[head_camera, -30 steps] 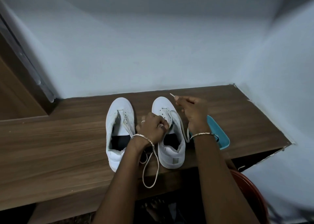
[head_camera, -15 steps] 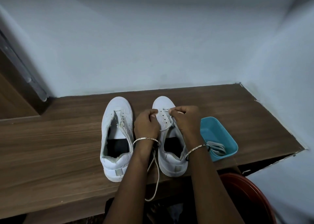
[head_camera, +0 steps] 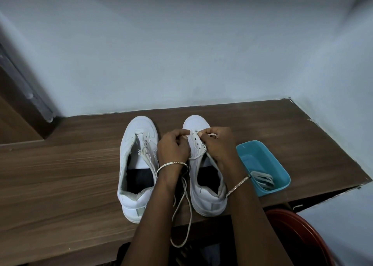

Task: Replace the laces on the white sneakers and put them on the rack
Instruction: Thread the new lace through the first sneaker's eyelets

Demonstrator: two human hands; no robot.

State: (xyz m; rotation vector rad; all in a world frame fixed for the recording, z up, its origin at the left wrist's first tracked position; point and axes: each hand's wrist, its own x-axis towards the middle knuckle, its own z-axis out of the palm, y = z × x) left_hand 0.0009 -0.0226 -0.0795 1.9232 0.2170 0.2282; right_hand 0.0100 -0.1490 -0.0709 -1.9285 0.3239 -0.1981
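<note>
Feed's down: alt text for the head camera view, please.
The left hand and right hand pinch a white lace at the front eyelets of a white sneaker on a wooden shelf, its slack hanging over the near edge. A second sneaker stands unlaced beside it; a blue tub on the other side holds more laces.

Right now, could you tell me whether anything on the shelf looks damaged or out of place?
The left sneaker is unlaced, and its lining looks frayed beside the tongue and at the heel collar. A loop of lace from the right sneaker dangles past the front edge of the shelf. Nothing else stands out.
</note>
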